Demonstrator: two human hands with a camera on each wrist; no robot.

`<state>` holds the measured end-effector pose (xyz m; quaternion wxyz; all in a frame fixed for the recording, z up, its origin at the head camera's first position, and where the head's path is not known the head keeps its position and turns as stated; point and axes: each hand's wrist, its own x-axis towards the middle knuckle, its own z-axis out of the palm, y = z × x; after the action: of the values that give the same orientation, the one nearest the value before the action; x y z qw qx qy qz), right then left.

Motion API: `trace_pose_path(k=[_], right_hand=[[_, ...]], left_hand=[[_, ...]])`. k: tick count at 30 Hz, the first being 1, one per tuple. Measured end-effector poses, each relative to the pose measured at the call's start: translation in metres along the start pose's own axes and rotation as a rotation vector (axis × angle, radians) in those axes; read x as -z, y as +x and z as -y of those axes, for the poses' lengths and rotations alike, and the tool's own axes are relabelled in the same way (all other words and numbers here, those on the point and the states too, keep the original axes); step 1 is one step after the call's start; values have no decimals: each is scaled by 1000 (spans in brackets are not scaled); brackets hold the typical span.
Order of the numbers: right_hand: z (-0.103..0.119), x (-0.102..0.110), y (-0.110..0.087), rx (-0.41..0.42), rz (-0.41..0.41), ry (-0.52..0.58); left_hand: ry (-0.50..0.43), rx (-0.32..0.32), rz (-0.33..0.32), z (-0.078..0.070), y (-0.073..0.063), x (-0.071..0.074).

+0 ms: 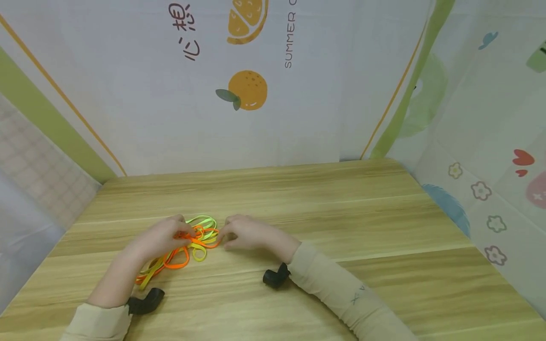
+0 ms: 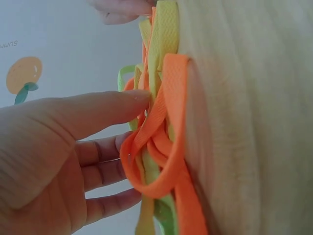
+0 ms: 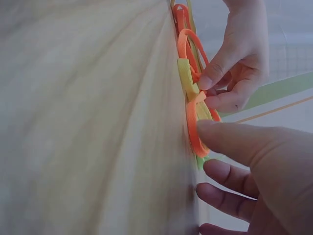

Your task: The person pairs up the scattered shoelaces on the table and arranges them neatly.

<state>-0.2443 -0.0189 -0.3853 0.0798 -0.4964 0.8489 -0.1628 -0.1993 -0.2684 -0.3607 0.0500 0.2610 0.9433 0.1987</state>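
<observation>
A loose tangle of flat laces, like shoelaces, lies on the table left of centre. Orange lace (image 2: 190, 205) loops across the front of it, with yellow lace (image 2: 168, 29) and green lace (image 2: 166, 215) among the strands. My left hand (image 1: 159, 240) is over the tangle's left part. In the right wrist view, its thumb and forefinger pinch an orange strand. At the tangle's right edge is my right hand (image 1: 249, 233). Its thumb (image 3: 227, 139) meets an orange loop, while the other fingers are spread apart from the thumb below.
The wood-grain table (image 1: 324, 208) extends far to the right of both hands. A white printed cloth (image 1: 311, 118) hangs along its back edge, and another patterned cloth (image 1: 473, 142) hangs on the right. A black strap piece (image 1: 147, 301) sits by each wrist.
</observation>
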Motion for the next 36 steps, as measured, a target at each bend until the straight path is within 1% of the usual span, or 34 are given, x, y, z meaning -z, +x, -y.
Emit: trace_pose_path(k=[6, 11, 14, 18, 21, 25, 36], right_hand=[[-1, -2, 4, -14, -4, 23], [0, -2, 4, -10, -10, -18], [0, -3, 4, -13, -21, -32], [-3, -6, 5, -35, -29, -19], [-4, -8, 5, -46, -33, -10], [-5, -10, 5, -45, -36, -28], [-5, -8, 6, -49, -56, -38]], left_hand=[[15, -15, -12, -1, 1, -2], [24, -35, -22, -4, 1, -3], [28, -24, -22, -6, 1, -3], [30, -11, -16, -8, 0, -2], [37, -20, -20, -8, 0, -3], [29, -24, -24, -8, 0, -3], [-19, 41, -12, -8, -4, 4]])
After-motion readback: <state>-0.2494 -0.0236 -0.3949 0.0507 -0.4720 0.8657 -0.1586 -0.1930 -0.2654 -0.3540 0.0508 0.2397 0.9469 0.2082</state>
